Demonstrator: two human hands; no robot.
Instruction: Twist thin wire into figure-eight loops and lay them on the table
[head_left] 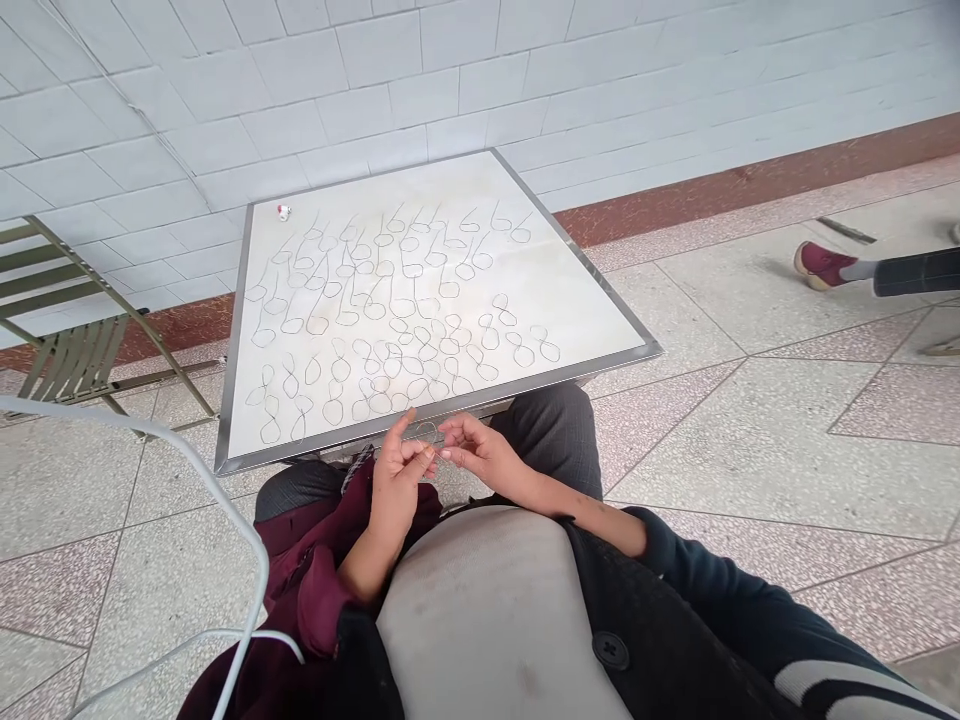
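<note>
Thumb and fingers of the left hand point(396, 475) pinch one thin looped wire point(427, 424), and those of the right hand point(484, 452) grasp its right side, just off the table's near edge. Both hands are bent inward, tips nearly meeting; one left finger points up and away. The right forearm point(574, 505) slants in from the near right. On the one table point(574, 300) lie several dozen bent wires point(377, 305), too overlapped to count exactly: single loops with straight tails farther off, mostly double loops nearer. One small red-and-white object point(283, 212) sits at the far left corner. Beyond are one slatted chair point(75, 270) at left and one maroon shoe point(821, 266) at far right.
</note>
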